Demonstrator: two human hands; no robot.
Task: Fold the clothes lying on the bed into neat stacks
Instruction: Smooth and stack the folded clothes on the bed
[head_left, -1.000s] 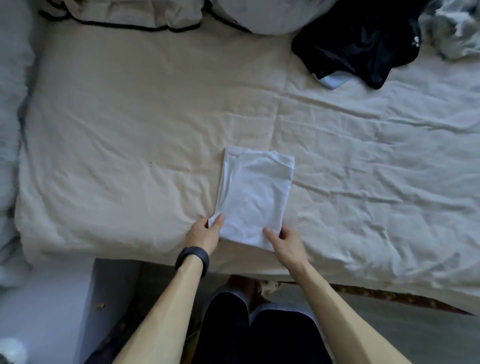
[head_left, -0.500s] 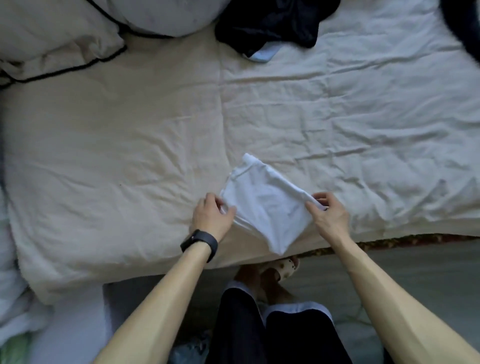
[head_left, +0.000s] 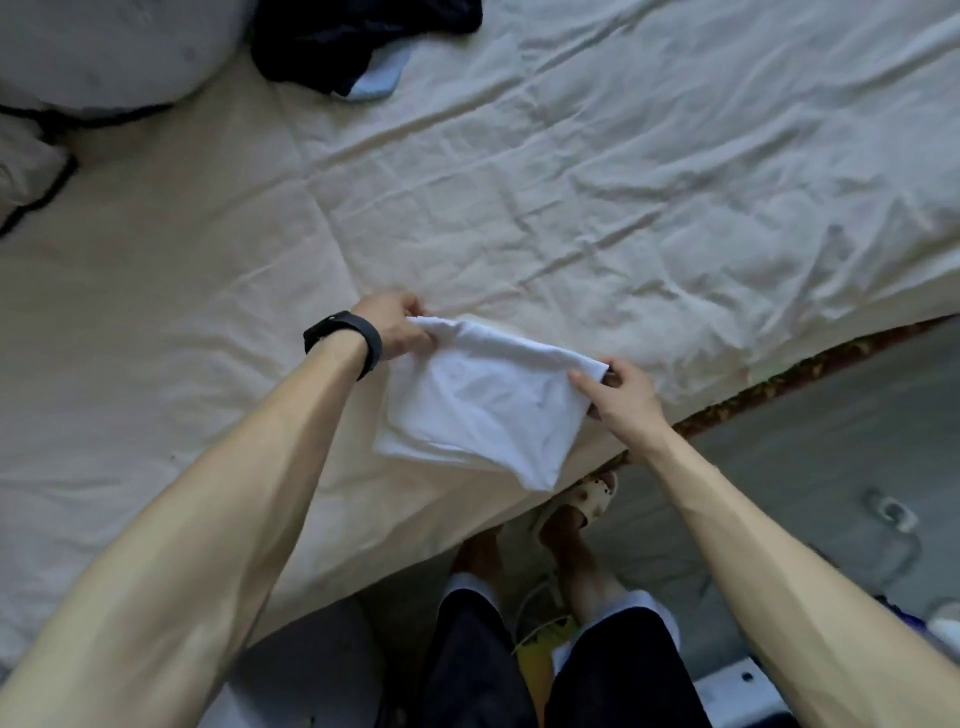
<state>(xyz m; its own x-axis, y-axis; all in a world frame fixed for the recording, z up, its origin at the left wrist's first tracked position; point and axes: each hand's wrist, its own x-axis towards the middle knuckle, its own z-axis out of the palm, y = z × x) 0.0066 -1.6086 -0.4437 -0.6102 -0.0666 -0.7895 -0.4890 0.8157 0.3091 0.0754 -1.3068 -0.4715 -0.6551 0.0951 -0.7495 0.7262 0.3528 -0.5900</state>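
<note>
Holding a folded white garment (head_left: 478, 410) by its top corners, we pinch one corner in our left hand (head_left: 397, 325) and the other in our right hand (head_left: 618, 397), probably so that the layers hang together. It hangs between the hands, over the near edge of the bed (head_left: 571, 208). Beyond the hands lies a wide stretch of wrinkled sheet, room to set it down. Far beyond the left hand, dark clothes (head_left: 353, 36) lie unfolded beside a pillow (head_left: 104, 47).
</note>
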